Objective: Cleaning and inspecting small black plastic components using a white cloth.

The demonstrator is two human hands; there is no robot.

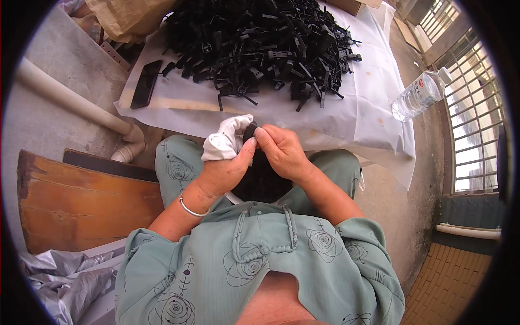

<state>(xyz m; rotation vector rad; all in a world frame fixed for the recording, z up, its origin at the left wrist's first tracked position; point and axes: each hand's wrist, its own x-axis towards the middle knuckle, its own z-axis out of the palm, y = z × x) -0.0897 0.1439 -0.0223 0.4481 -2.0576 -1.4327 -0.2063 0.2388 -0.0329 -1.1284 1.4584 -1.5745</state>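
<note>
On the white-covered table (374, 92), a black pile (265, 49) lies at twelve o'clock; nearer me, my left hand (230, 161) and right hand (283, 151) pinch a small black piece (249, 131), seemingly tilted toward one o'clock.

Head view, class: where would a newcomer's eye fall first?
Probably the big heap of black parts on the table, at the top. Next, mid-picture, the left hand, partly in white cloth, and bare right hand meet at a small black piece. A clear bottle sits near the table's right edge.
</note>
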